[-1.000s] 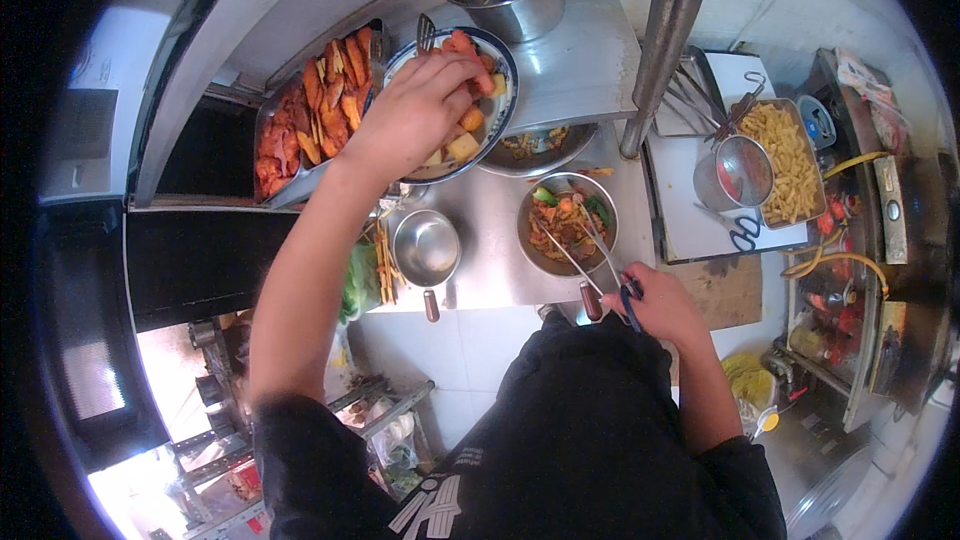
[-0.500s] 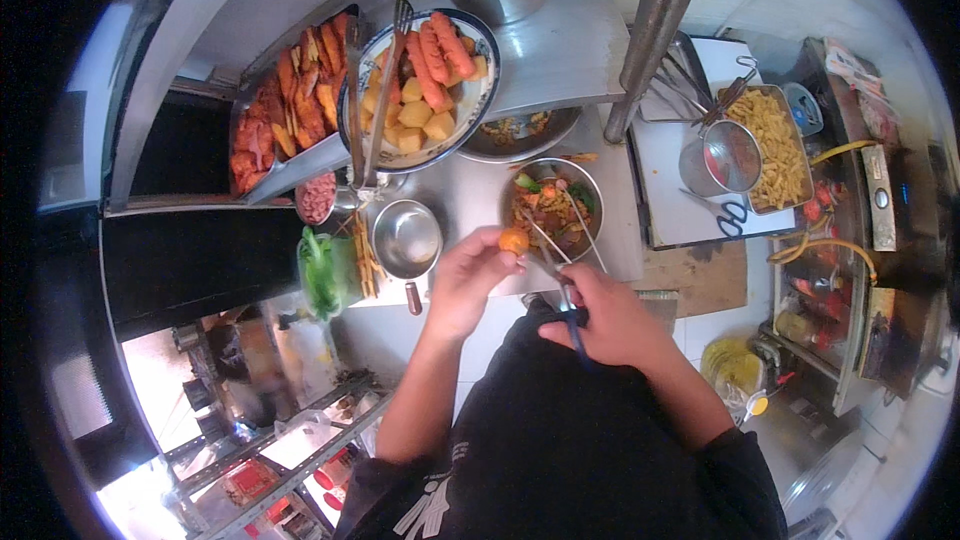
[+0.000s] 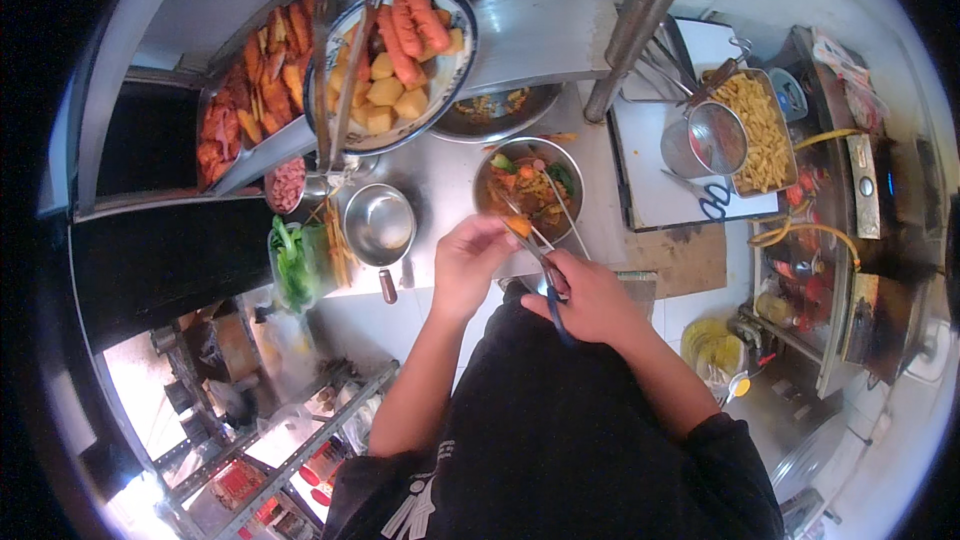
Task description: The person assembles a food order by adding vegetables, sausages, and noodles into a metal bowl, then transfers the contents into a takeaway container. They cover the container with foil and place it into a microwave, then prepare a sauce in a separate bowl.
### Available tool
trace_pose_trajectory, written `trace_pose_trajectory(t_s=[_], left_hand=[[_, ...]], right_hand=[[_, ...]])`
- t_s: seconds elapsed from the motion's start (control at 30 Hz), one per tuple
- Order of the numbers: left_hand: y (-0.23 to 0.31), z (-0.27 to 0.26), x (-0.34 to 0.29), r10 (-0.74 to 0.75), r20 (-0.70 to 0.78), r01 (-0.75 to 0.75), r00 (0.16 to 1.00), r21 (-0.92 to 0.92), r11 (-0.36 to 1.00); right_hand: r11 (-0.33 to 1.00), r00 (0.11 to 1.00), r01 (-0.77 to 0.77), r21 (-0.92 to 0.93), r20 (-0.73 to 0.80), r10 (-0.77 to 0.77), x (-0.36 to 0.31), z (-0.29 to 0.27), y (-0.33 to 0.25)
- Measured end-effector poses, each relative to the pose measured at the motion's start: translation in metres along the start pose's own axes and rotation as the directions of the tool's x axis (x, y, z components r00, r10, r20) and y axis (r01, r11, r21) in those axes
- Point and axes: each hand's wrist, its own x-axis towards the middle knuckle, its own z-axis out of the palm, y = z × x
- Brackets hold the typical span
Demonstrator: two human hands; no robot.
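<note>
Pinched between the fingertips of my left hand (image 3: 466, 268) is a small orange piece of food (image 3: 518, 225); its exact kind I cannot make out. My right hand (image 3: 592, 300) is closed around blue-handled scissors (image 3: 557, 312), with the blades pointing up at the orange piece and apparently meeting it. Both hands are over the near rim of a round metal bowl (image 3: 481, 178). Inside that bowl lies mixed food (image 3: 537, 190) with green leaves and orange bits. A pair of chopsticks (image 3: 566, 206) leans in it.
Left of the bowl stands a small metal saucepan (image 3: 380, 224); green vegetables (image 3: 293, 265) are beyond it. A patterned bowl (image 3: 462, 70) of sausages and yellow chunks sits on the shelf above, with tongs. At right, another pair of scissors (image 3: 712, 198) lies by a tray of yellow pieces (image 3: 765, 145).
The scissor blades have come up to the orange piece, which is now partly covered by fingers and blades. The whole view has shifted, so the counter sits further left and up.
</note>
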Motion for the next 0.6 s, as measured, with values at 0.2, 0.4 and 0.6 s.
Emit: trace_pose_trajectory(t_s=[0.2, 0.4, 0.6], left_hand=[[-0.021, 0.001, 0.016, -0.125, -0.044, 0.123, 0.991, -0.037, 0.992], [-0.035, -0.004, 0.024, -0.268, -0.021, 0.26, 0.963, -0.173, 0.95], [-0.034, -0.017, 0.02, -0.337, 0.115, 0.348, 0.934, -0.497, 0.795]], right_hand=[[0.998, 0.997, -0.033, -0.053, -0.073, 0.029, 0.001, 0.015, 0.022], [0.991, 0.991, -0.13, -0.043, -0.028, 0.129, 0.004, 0.013, 0.035], [0.968, 0.961, -0.252, 0.008, 0.118, 0.25, 0.005, 0.003, 0.019]])
